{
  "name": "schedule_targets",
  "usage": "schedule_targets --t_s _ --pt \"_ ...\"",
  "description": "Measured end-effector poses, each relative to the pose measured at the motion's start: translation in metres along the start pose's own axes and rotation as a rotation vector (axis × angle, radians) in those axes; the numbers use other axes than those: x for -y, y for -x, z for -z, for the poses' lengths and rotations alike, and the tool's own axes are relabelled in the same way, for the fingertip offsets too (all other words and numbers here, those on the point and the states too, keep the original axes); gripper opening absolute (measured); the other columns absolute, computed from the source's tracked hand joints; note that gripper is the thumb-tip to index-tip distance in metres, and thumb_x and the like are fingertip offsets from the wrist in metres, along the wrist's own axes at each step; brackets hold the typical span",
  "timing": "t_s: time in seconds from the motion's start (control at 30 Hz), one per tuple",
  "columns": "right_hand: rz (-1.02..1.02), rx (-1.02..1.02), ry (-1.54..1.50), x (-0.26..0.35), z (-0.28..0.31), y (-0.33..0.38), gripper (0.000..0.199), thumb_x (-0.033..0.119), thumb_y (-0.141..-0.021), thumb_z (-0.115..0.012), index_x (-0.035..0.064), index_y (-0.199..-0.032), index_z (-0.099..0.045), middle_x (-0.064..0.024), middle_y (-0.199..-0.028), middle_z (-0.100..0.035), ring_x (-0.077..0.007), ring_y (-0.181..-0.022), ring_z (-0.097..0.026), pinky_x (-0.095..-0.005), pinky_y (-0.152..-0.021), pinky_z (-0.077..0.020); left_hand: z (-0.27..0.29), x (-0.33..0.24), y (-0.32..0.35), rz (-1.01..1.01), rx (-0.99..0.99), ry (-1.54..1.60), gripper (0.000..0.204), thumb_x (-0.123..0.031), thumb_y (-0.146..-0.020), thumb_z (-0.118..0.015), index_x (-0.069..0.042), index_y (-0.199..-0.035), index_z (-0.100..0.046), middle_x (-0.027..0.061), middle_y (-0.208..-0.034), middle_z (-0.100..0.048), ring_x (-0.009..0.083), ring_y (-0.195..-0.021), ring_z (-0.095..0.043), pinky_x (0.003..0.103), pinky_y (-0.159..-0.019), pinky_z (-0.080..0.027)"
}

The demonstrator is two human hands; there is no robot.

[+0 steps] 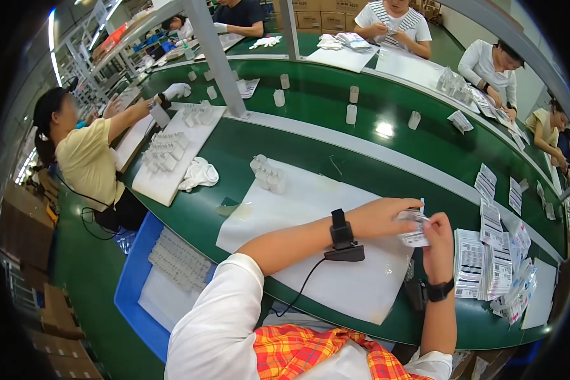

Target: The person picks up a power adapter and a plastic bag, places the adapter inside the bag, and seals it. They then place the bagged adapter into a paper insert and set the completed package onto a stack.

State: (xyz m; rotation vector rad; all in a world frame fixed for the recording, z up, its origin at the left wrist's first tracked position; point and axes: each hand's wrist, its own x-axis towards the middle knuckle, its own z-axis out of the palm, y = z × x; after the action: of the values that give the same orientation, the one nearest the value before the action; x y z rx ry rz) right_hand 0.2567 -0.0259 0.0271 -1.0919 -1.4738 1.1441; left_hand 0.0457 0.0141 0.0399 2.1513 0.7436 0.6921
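Observation:
Over the right part of a white sheet (316,196), both my hands are closed on one small printed packet (415,238). My left hand (381,216) reaches across and grips it from the left, thumb and fingers at its edge. My right hand (439,244) pinches its right side. Whether anything is inside the packet cannot be seen. A small group of translucent white plastic containers (269,175) stands on the sheet's far left corner. To the right of my right hand lie stacks of flat printed packets (470,263), with loose ones on top.
Beyond a pale rail (361,149), a green conveyor belt (323,82) carries scattered containers and packets. A blue bin (128,285) holding trays of parts stands at lower left. A co-worker in yellow (85,155) sits at left beside a white glove (199,175). Others work across the belt.

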Motion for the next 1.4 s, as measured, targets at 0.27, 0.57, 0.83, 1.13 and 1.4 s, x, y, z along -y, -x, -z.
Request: schedule_targets --t_s 0.27,0.57,0.83,1.13,1.4 --pt "0.04 -0.048 -0.082 0.041 0.006 0.013 0.035 0.013 -0.092 -0.06 0.0042 -0.124 -0.05 -0.0017 -0.098 -0.057 -0.0115 -0.083 -0.054 -0.0251 -0.072 -0.0463 -0.002 -0.007 -0.002 0.243 -0.261 0.475 0.029 -0.017 -0.086 -0.07 0.001 -0.109 -0.065 0.0139 -0.11 -0.068 0.0181 -0.097 -0.064 0.035 -0.084 -0.051" --pt "-0.299 -0.112 -0.109 0.043 -0.01 0.004 0.021 0.019 -0.094 -0.059 -0.0001 -0.099 -0.067 -0.0003 -0.071 -0.06 -0.007 -0.058 -0.051 -0.0217 -0.054 -0.0396 -0.012 0.002 -0.004 0.302 -0.488 0.628 0.03 -0.024 -0.1 -0.055 0.003 -0.112 -0.06 0.0055 -0.098 -0.068 0.0106 -0.088 -0.061 0.027 -0.078 -0.049" --pt "-0.137 -0.148 0.03 0.012 -0.005 -0.01 0.019 0.014 -0.096 -0.057 -0.0005 -0.099 -0.069 -0.0005 -0.079 -0.063 -0.0071 -0.063 -0.054 -0.0236 -0.059 -0.0435 -0.009 0.016 -0.004 0.205 -0.492 0.367 0.029 -0.024 -0.101 -0.055 0.002 -0.102 -0.067 0.0042 -0.09 -0.067 0.0103 -0.078 -0.057 0.026 -0.069 -0.045" --pt "0.444 0.341 0.946 -0.004 0.048 0.002 0.018 0.006 -0.089 -0.058 0.0018 -0.102 -0.069 -0.0083 -0.097 -0.07 -0.0218 -0.086 -0.063 -0.0327 -0.079 -0.0488 0.011 0.04 0.004 -0.059 0.206 -0.164 0.014 -0.006 -0.086 -0.063 -0.006 -0.097 -0.071 0.0099 -0.084 -0.065 0.0265 -0.077 -0.06 0.032 -0.076 -0.046" --pt "0.223 0.297 0.88 0.03 -0.025 0.028 0.018 0.007 -0.085 -0.061 0.0037 -0.101 -0.07 -0.0134 -0.091 -0.068 -0.0307 -0.086 -0.063 -0.0365 -0.078 -0.0503 0.003 0.018 -0.004 -0.126 0.191 -0.12 0.015 -0.004 -0.08 -0.066 -0.007 -0.094 -0.068 0.0098 -0.095 -0.06 0.0309 -0.09 -0.054 0.039 -0.085 -0.043"
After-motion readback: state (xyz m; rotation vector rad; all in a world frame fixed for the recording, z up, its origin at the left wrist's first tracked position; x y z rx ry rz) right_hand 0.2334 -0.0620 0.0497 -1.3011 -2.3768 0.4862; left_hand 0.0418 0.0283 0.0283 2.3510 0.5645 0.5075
